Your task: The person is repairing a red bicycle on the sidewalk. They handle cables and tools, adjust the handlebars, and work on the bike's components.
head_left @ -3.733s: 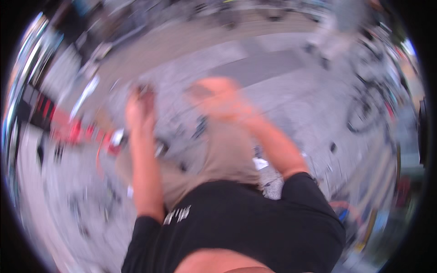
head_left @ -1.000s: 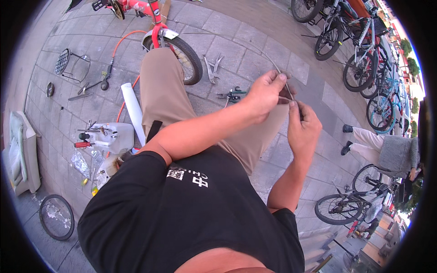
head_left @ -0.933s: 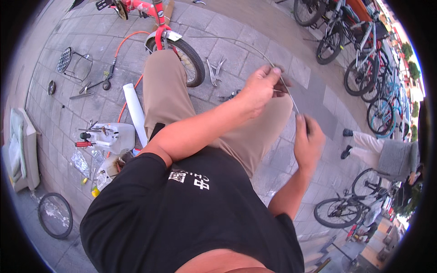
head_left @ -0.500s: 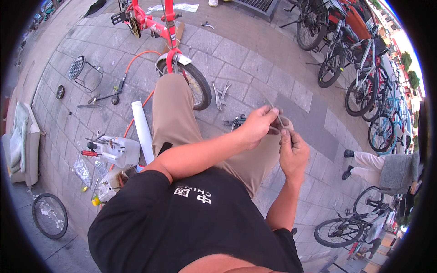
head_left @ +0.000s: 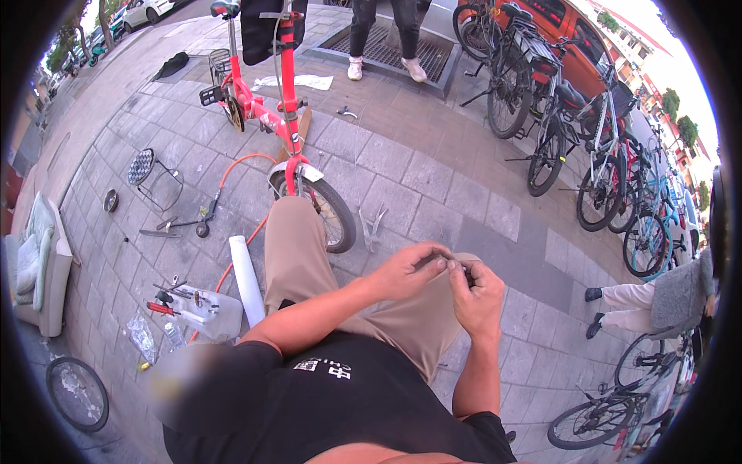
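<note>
My left hand (head_left: 412, 269) and my right hand (head_left: 478, 298) meet above my right knee, fingertips pinched together. Between them is a thin grey cable, plainer half a second ago and now mostly hidden by the fingers. Dark smudges show on the fingers. Ahead of my left knee stands a pinkish-red bicycle (head_left: 267, 120), its front wheel (head_left: 340, 224) nearest me. Beside that wheel a pair of pliers (head_left: 372, 228) lies spread on the paving.
To the left are a whitish plastic container (head_left: 216, 315) with tools, a white roll (head_left: 246, 278), an orange hose (head_left: 224, 179), a stool (head_left: 143, 166) and an armchair (head_left: 54, 271). Parked bicycles (head_left: 510, 97) line the right. A person (head_left: 386, 39) stands ahead; another person (head_left: 672, 301) is at right.
The view has tilted up, showing more street ahead. My hands have come closer together, and the cable between them shows far less.
</note>
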The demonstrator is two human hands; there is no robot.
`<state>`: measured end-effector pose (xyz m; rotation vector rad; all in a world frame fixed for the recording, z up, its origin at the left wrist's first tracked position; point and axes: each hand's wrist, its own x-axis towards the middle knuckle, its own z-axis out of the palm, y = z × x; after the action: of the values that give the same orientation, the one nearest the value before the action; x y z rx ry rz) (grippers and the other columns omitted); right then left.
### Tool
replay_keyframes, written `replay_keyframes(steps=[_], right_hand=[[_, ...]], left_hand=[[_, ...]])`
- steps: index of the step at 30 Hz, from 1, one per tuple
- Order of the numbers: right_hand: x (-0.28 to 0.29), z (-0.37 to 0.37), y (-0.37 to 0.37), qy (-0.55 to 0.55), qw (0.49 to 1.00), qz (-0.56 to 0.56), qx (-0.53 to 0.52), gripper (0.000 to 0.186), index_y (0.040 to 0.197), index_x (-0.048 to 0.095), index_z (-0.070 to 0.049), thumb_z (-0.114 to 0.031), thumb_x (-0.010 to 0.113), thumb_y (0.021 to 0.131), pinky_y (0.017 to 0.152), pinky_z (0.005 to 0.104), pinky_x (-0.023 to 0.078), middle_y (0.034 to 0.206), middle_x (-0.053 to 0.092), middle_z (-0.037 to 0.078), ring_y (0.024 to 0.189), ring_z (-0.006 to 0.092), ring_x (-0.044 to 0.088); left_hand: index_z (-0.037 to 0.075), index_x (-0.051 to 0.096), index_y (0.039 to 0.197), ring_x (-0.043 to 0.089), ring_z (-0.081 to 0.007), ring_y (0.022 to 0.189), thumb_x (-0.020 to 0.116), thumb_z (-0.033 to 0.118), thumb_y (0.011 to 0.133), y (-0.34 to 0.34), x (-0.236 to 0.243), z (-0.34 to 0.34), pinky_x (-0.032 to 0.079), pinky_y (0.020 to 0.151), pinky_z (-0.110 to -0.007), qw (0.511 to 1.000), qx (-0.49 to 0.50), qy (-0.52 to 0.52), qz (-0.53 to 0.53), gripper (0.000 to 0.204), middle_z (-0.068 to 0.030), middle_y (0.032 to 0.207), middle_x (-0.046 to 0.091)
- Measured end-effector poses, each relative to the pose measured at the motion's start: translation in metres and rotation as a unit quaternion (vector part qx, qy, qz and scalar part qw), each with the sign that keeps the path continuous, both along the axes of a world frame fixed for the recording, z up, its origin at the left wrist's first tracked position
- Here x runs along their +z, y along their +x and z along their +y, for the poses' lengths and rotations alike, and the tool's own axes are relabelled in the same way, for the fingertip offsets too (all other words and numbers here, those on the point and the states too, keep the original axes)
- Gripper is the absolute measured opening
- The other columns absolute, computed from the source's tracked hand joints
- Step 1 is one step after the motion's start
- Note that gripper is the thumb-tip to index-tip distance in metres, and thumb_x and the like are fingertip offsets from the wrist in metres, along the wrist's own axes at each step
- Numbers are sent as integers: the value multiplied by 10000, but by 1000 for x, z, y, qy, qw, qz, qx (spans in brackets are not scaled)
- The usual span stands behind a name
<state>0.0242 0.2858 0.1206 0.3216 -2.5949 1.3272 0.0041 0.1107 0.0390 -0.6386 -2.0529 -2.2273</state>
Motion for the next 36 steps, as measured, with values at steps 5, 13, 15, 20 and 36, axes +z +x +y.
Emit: replay_keyframes(steps=[5,13,15,20,36], right_hand=[[11,2,8,39,996,47,66,151,959,718,25,-125,727,975,629,348,497,803,683,140,673,237,625],[16,4,16,53,992,39,105,148,942,699,4,-135,718,991,619,406,494,800,658,149,674,324,631],[29,10,28,30,998,47,42,164,918,691,14,-126,696,1002,614,380,472,758,623,145,655,298,594],[9,4,22,45,993,69,84,210,866,652,18,-132,681,1011,607,357,450,720,584,142,633,240,552],[-13,14,18,-110,992,-61,3,358,816,626,14,-242,637,1067,593,307,408,675,528,29,675,94,474]], left_hand=[[42,695,1174,597,-71,1005,690,170,1046,6,9,-12,524,885,-286,985,-58,21,-159,181,0,1047,675],[67,700,1010,611,-333,852,710,230,986,9,12,-18,465,778,-420,973,65,-143,167,165,-99,901,643],[69,694,999,600,-338,865,699,234,991,9,10,-22,454,790,-429,975,59,-131,169,164,-98,902,638],[55,683,990,593,-346,888,694,134,954,9,10,-15,448,808,-428,969,66,-158,177,87,-109,924,636],[50,673,902,532,-229,750,649,246,1057,7,-9,-10,417,767,-343,991,22,-112,76,251,-68,815,617]])
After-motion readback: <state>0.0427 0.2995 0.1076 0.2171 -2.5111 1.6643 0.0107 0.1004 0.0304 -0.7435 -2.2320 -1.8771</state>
